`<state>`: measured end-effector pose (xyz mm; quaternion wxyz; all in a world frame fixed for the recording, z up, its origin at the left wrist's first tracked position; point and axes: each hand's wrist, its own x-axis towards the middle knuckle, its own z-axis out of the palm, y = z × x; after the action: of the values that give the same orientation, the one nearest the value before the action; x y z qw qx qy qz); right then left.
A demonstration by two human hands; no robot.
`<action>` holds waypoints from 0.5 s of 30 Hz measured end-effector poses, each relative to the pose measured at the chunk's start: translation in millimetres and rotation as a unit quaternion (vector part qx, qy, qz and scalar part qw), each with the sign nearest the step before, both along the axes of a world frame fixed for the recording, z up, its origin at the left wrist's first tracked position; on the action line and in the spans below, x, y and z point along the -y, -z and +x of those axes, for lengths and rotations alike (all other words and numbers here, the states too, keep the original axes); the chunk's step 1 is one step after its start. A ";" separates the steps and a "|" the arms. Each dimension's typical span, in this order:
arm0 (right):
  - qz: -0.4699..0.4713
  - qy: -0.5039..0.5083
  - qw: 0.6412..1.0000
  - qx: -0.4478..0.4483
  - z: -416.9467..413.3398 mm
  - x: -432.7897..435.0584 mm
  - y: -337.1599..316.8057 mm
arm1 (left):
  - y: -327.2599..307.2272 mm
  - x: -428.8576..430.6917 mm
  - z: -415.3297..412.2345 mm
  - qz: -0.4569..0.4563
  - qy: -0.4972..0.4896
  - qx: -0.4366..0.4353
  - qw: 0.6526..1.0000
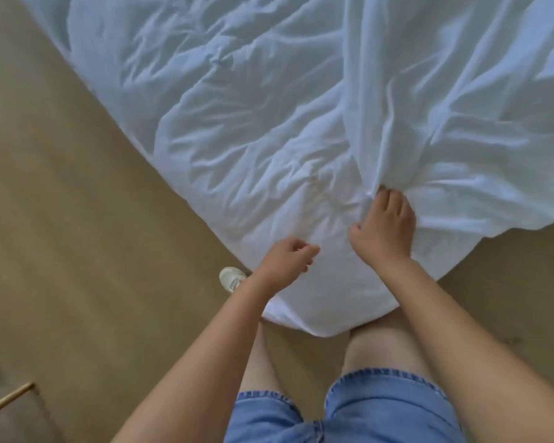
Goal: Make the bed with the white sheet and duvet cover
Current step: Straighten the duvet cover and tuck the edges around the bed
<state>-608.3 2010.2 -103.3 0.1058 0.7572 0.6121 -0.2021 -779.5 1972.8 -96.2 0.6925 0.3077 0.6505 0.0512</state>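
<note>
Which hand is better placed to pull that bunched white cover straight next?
Probably the right hand: it grips the raised fold of the white cover. The left hand hovers loosely curled near the bed corner, apparently holding nothing.

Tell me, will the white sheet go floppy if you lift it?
Probably floppy: the white sheet is creased all over and bunches into folds where the right hand holds it. Likely light too, since one hand's grip gathers it.
</note>
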 end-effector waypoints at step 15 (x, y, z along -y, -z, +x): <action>-0.253 -0.197 0.936 -0.143 -184.4 104.3 -73.6 | -52.6 156.5 -246.3 -0.047 -0.009 -0.152 0.987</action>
<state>-792.6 1905.8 -29.7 0.2425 0.5326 0.6865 -0.4316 -1025.7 1816.3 -43.6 0.5984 0.2731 0.7529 -0.0207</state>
